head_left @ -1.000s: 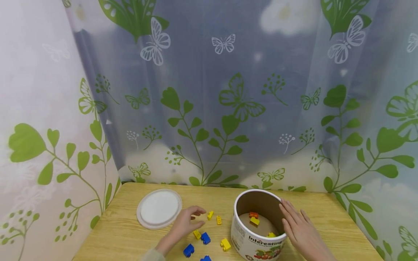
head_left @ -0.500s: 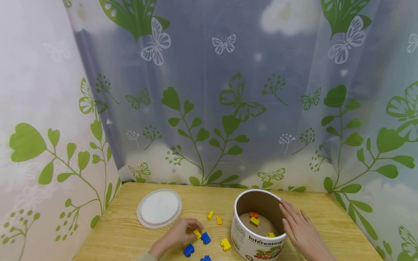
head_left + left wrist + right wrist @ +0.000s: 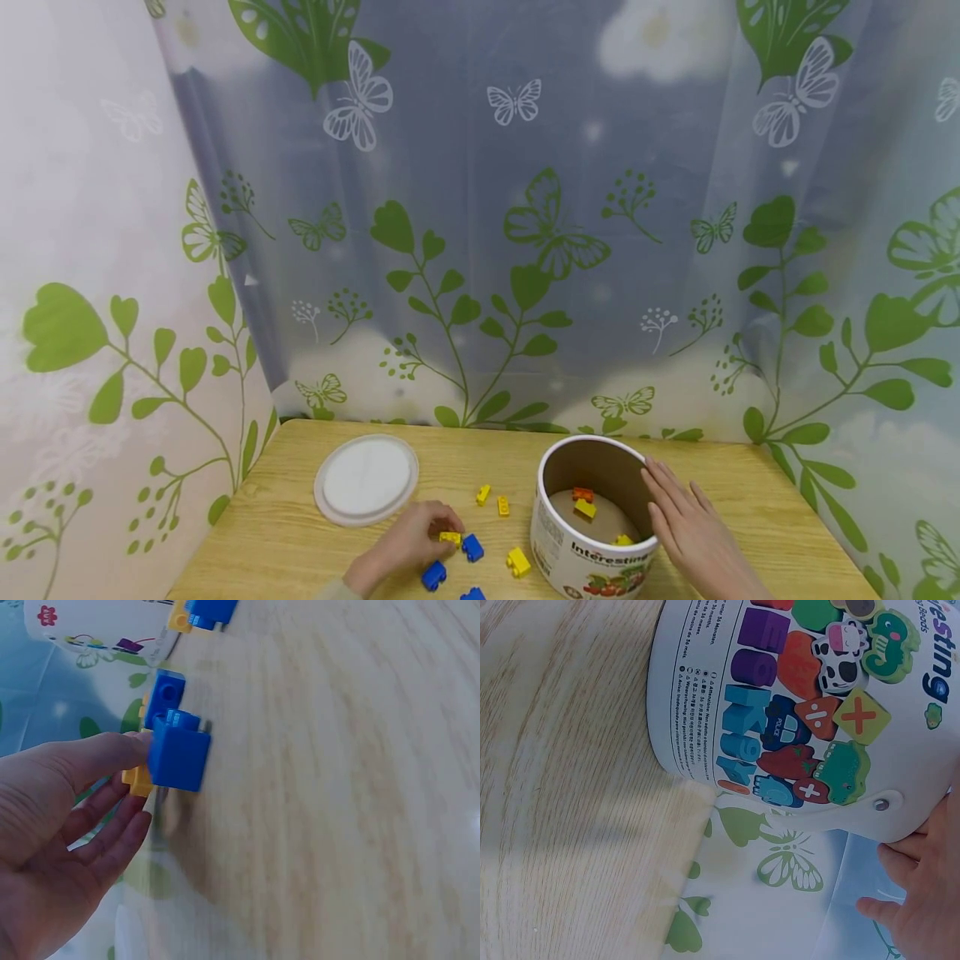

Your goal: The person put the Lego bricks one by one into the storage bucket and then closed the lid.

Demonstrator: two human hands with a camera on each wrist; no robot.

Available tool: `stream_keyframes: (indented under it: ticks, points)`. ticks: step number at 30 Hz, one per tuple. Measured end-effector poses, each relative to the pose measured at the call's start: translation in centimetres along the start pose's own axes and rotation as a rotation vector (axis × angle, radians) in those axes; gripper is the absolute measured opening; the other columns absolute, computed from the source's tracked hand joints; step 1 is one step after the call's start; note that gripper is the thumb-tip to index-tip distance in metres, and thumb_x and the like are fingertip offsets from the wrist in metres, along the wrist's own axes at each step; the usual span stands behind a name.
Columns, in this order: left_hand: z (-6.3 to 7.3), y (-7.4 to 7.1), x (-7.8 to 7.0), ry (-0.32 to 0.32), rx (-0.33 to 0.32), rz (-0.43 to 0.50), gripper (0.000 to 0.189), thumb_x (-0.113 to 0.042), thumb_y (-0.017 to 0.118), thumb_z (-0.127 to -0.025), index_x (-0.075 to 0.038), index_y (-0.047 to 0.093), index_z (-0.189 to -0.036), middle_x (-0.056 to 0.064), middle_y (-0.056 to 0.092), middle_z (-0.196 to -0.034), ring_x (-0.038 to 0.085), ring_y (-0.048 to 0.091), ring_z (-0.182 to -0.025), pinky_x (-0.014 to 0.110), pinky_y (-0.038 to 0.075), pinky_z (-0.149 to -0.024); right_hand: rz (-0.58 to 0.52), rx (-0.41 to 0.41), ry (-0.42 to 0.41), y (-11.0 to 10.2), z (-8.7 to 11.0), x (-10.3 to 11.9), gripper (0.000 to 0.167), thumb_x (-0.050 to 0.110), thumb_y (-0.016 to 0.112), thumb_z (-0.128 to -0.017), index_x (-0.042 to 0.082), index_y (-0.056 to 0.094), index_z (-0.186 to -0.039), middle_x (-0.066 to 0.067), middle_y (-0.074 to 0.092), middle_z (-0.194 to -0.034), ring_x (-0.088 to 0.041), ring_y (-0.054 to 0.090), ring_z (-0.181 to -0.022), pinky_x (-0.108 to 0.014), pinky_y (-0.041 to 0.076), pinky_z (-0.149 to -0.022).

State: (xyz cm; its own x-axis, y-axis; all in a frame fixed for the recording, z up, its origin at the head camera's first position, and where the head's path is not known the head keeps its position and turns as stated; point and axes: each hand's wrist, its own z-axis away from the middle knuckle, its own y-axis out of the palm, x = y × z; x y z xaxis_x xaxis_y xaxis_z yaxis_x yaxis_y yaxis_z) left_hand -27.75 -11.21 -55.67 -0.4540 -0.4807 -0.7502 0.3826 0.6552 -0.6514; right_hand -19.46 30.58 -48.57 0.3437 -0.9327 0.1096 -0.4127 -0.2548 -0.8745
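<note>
My left hand [image 3: 408, 537] is low over the table, pinching a yellow toy brick [image 3: 450, 538] between thumb and fingers. In the left wrist view that yellow brick [image 3: 139, 781] is partly hidden behind a blue brick [image 3: 180, 757]. Close to the hand lie two blue bricks [image 3: 472, 547], one nearer the wrist. With straight fingers, my right hand [image 3: 693, 525] rests against the right side of a round white bucket [image 3: 551, 533] at its rim. Inside the bucket are an orange brick [image 3: 582, 494] and a yellow brick [image 3: 584, 507], with another yellow one partly hidden by the front wall.
A round white lid [image 3: 366, 479] lies flat at the back left of the wooden table [image 3: 262, 517]. Small yellow bricks [image 3: 503, 506] and a larger yellow brick [image 3: 517, 562] lie left of the bucket. Another blue brick [image 3: 472, 594] is cut off at the bottom. A patterned curtain [image 3: 465, 250] stands behind.
My left hand has come down and toward me onto the yellow brick and grips it; the brick has turned slightly. My right hand has stayed on the bucket.
</note>
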Motion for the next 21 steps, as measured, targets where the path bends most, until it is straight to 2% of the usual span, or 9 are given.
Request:
stream_keyframes:
  ticks: [1, 4, 6, 11, 15, 17, 19, 21]
  points:
    - [0.0, -0.1, -0.1, 0.003, -0.013, -0.008, 0.016, -0.008, 0.081, -0.084, -0.013, 0.074, -0.097, -0.009, 0.070, -0.094, 0.003, 0.063, -0.086, 0.021, 0.055, -0.077, -0.004, 0.004, 0.003, 0.0, 0.0, 0.0, 0.047, 0.020, 0.056, -0.104, 0.006, 0.052, -0.148, -0.010, 0.047, -0.155, -0.011, 0.027, -0.150, -0.037, 0.010, -0.127]
    - [-0.2, -0.6, -0.5, 0.038, -0.050, -0.023, 0.016, -0.006, 0.082, -0.084, -0.009, 0.074, -0.097, -0.005, 0.070, -0.092, 0.005, 0.064, -0.083, 0.022, 0.056, -0.074, -0.003, 0.016, 0.007, -0.1, -0.1, 0.0, 0.046, 0.021, 0.056, -0.103, 0.006, 0.053, -0.147, -0.010, 0.047, -0.155, -0.013, 0.030, -0.149, -0.056, 0.032, -0.117]
    - [-0.4, -0.9, -0.8, 0.085, -0.084, -0.054, 0.016, -0.006, 0.082, -0.083, -0.008, 0.074, -0.097, -0.003, 0.071, -0.091, 0.006, 0.065, -0.081, 0.022, 0.057, -0.072, -0.005, 0.021, 0.005, -0.2, -0.1, 0.0, 0.046, 0.020, 0.057, -0.103, 0.005, 0.053, -0.147, -0.010, 0.048, -0.154, -0.012, 0.029, -0.149, -0.060, 0.037, -0.110]
    - [-0.8, -1.9, -2.0, 0.102, -0.132, -0.074, 0.016, -0.004, 0.081, -0.084, -0.006, 0.074, -0.098, 0.000, 0.072, -0.091, 0.009, 0.066, -0.081, 0.022, 0.058, -0.071, -0.002, 0.018, -0.002, -0.2, -0.1, 0.0, 0.046, 0.020, 0.057, -0.103, 0.005, 0.054, -0.146, -0.011, 0.049, -0.153, -0.004, 0.021, -0.149, -0.062, 0.039, -0.107]
    - [-1.1, -2.8, -3.1, 0.076, -0.138, -0.065, 0.015, -0.004, 0.079, -0.086, -0.005, 0.074, -0.100, 0.001, 0.073, -0.093, 0.011, 0.067, -0.083, 0.028, 0.060, -0.073, 0.014, 0.007, -0.004, -0.1, -0.1, 0.0, 0.046, 0.020, 0.058, -0.103, 0.006, 0.054, -0.146, -0.010, 0.049, -0.154, -0.008, 0.027, -0.149, -0.060, 0.040, -0.107]
    - [-1.2, -3.1, -3.4, 0.075, -0.143, -0.065, 0.014, -0.005, 0.079, -0.087, -0.007, 0.074, -0.100, 0.000, 0.073, -0.094, 0.011, 0.067, -0.083, 0.029, 0.061, -0.074, 0.021, -0.001, -0.008, -0.1, -0.1, 0.0, 0.046, 0.020, 0.058, -0.103, 0.006, 0.054, -0.146, -0.009, 0.049, -0.154, -0.012, 0.031, -0.149, -0.057, 0.036, -0.113]
    - [-1.4, -3.4, -3.7, 0.073, -0.146, -0.059, 0.014, -0.006, 0.079, -0.087, -0.008, 0.074, -0.100, 0.000, 0.073, -0.095, 0.012, 0.067, -0.084, 0.028, 0.060, -0.074, 0.020, -0.005, -0.008, 0.0, -0.1, 0.0, 0.046, 0.020, 0.057, -0.103, 0.006, 0.053, -0.147, -0.009, 0.048, -0.154, -0.013, 0.032, -0.148, -0.046, 0.021, -0.125]
    - [-1.5, -3.6, -4.0, 0.067, -0.150, -0.063, 0.014, -0.007, 0.079, -0.087, -0.009, 0.074, -0.100, -0.001, 0.073, -0.095, 0.011, 0.066, -0.084, 0.025, 0.059, -0.074, 0.020, -0.011, -0.013, 0.0, 0.0, 0.0, 0.046, 0.020, 0.057, -0.103, 0.006, 0.053, -0.147, -0.009, 0.048, -0.154, -0.014, 0.033, -0.148, -0.033, 0.007, -0.127]
